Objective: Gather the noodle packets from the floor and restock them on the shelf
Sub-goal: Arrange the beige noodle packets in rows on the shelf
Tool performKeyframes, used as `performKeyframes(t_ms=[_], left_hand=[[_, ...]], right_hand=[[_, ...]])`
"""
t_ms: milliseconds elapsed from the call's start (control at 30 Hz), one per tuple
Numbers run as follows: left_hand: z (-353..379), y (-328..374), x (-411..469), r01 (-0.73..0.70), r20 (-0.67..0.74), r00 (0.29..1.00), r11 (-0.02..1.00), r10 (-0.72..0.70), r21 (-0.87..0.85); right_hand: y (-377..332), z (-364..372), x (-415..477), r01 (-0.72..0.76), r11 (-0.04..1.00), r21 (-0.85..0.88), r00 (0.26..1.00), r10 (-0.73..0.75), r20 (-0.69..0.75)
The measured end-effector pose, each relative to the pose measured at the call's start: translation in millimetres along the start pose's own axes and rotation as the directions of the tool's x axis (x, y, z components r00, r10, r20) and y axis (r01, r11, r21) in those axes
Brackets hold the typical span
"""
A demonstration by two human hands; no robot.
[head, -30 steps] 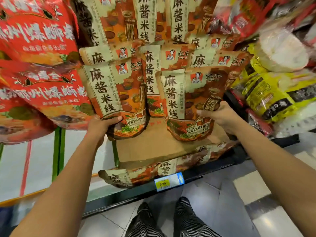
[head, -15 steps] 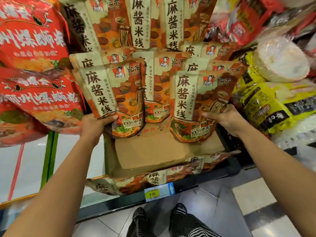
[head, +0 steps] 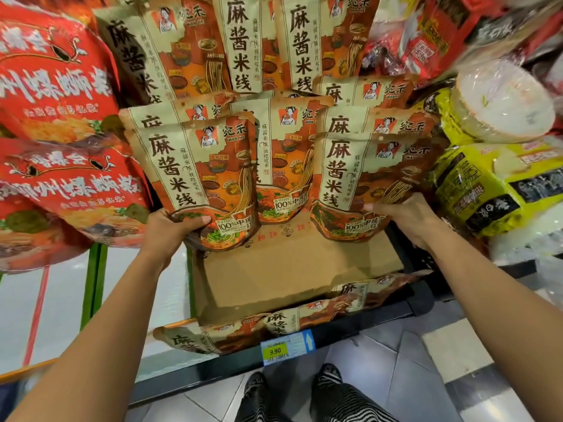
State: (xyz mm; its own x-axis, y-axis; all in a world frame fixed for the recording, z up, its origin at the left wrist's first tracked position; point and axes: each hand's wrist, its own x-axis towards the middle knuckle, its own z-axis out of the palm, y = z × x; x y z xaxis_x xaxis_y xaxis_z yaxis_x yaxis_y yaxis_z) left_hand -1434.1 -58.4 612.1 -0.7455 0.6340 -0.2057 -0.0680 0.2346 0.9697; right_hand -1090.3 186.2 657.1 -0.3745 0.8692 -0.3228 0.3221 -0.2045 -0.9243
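A supermarket shelf (head: 189, 383) carries a cardboard tray (head: 292, 269) with standing rows of rice noodle packets (head: 286, 138). Over the last second the two held packets have moved up and back against those rows, so this pair looks nearly restocked. The left hand (head: 170, 233) grips the left packet (head: 195, 169) by its bottom edge, thumb across the front; the right hand (head: 408, 214) grips the right packet (head: 359, 178) likewise. Further flat packets (head: 274, 321) lie along the tray's front lip.
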Motion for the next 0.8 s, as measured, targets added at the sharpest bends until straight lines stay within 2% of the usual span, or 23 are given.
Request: performKeyframes(t_ms=[200,433,600,800], left_hand=[[9,-19,-19,-0.012,0.016,1.0,1.0,0.012,-0.003],[16,-19,-22,-0.03,-0.073,0.997,0.999,0.031,0.022],[25,-16,-10,0.016,-0.13,0.991,1.0,-0.018,-0.019],[36,-20,-18,-0.012,-0.2,0.98,1.0,0.01,-0.007]], right_hand=[[12,8,-9,0.006,1.0,0.005,1.0,-0.006,0.021],[15,9,-2,0.027,0.999,0.038,0.999,-0.027,0.019],[15,5,8,0.039,0.999,0.033,0.997,-0.041,0.065],[18,0,16,0.082,0.995,0.057,0.988,-0.088,0.129]])
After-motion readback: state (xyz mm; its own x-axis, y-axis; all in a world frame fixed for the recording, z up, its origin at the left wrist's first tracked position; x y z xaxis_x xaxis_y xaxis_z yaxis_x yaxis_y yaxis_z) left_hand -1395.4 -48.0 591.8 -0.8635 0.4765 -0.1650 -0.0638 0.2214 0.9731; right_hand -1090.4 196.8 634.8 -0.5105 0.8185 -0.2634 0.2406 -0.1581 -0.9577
